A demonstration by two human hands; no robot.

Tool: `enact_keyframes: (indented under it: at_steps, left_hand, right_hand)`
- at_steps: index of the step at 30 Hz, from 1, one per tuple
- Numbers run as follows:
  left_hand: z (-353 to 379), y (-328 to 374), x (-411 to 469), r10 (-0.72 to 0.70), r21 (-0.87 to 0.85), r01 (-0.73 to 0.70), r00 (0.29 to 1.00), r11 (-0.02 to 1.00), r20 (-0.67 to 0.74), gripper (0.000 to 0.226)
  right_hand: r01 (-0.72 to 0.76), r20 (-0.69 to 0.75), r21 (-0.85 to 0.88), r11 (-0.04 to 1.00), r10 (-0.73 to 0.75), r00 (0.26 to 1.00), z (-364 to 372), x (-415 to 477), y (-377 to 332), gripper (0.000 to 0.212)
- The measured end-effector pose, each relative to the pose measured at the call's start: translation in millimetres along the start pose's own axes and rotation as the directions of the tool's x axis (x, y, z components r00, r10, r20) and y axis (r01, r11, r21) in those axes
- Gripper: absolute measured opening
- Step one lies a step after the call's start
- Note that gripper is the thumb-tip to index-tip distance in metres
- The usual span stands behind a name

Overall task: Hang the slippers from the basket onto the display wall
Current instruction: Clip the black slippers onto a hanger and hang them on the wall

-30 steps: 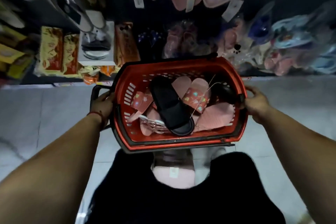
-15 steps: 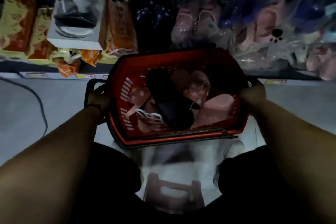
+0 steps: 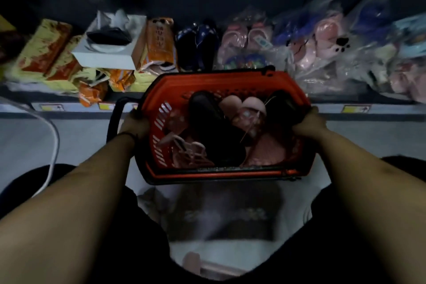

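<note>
Left hand (image 3: 134,123) on basket (image 3: 219,80) — slippers (image 3: 214,131) inside

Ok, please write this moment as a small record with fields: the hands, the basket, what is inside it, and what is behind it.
left hand: grips the left end of the basket
right hand: grips the right end
basket: red plastic, black handle sticking out at the left
inside: black slipper lying over pink slippers; pale hangers at front left
behind: bagged slippers on a low shelf
</note>
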State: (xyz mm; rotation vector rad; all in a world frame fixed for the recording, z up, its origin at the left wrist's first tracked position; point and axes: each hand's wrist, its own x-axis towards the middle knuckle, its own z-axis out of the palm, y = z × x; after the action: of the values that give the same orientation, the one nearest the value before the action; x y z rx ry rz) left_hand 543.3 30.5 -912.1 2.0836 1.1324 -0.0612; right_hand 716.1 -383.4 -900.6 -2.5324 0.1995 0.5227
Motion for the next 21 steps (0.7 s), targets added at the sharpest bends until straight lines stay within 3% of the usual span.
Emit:
enact_keyframes:
  at_steps: [4,8,10,13,15,18,21]
  left_hand:
    - [-12.7,4.5,-42.1,0.098,0.076,-0.102,0.994,0.992,0.057,0.064]
    - [-16.0,0.4,-61.6,0.207,0.216,-0.223,0.974,0.951,0.091,0.092]
    - [-18.3,4.4,-79.2,0.243,0.236,-0.269,0.961,0.934,0.133,0.085]
    - [-14.2,5.0,-97.6,0.295,0.312,-0.348,0.933,0.884,0.205,0.064]
    - [-12.6,4.7,-97.0,0.299,0.382,-0.375,0.922,0.845,0.245,0.065]
    - [-5.9,6.7,-91.2,0.352,0.413,-0.446,0.892,0.795,0.286,0.064]
    - [-3.5,6.1,-94.6,0.424,0.458,-0.463,0.885,0.759,0.193,0.048]
  right_hand:
    - [-0.042,0.022,0.023,0.999,0.041,0.999,1.0,-29.2,6.3,0.122]
    - [0.063,0.032,0.033,0.998,-0.064,0.997,0.6,-44.1,6.2,0.102]
    - [0.126,0.046,0.023,0.992,-0.127,0.991,-0.2,-49.0,7.9,0.091]
    - [0.147,0.061,0.016,0.989,-0.148,0.987,-2.6,-60.5,10.0,0.093]
    - [0.158,0.091,-0.035,0.987,-0.154,0.984,-5.1,-68.3,6.5,0.091]
    - [0.174,0.089,-0.158,0.972,-0.162,0.983,-11.1,-85.2,-1.6,0.08]
    - [0.231,0.129,-0.384,0.894,-0.196,0.972,-14.1,-96.2,-15.4,0.065]
